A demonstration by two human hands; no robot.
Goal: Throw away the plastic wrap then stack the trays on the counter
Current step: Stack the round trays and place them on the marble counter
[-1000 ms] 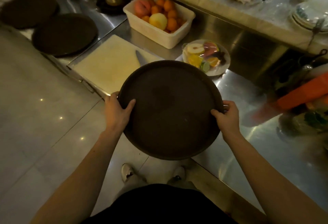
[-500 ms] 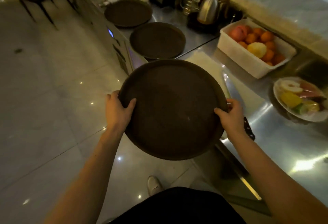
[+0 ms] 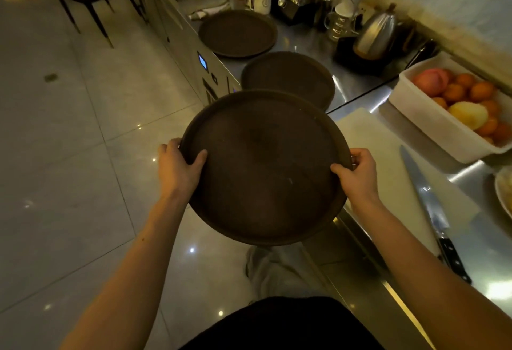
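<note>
Brown, stiff and likely light, the tray (image 3: 266, 166) suits rim grips. Our left hand (image 3: 177, 169) and right hand (image 3: 360, 175) clench opposite rims, short of the nearer table tray (image 3: 288, 79).

The steel desk (image 3: 357, 83) carries a white cutting board (image 3: 393, 166), the landmark here. A knife (image 3: 428, 205) lies along its right side. Beyond the board sit two dark round trays (image 3: 288, 79) (image 3: 237, 33). To its right stands a white tub (image 3: 432, 122) of fruit, probably oranges. Behind it stands a kettle (image 3: 378, 34).
</note>
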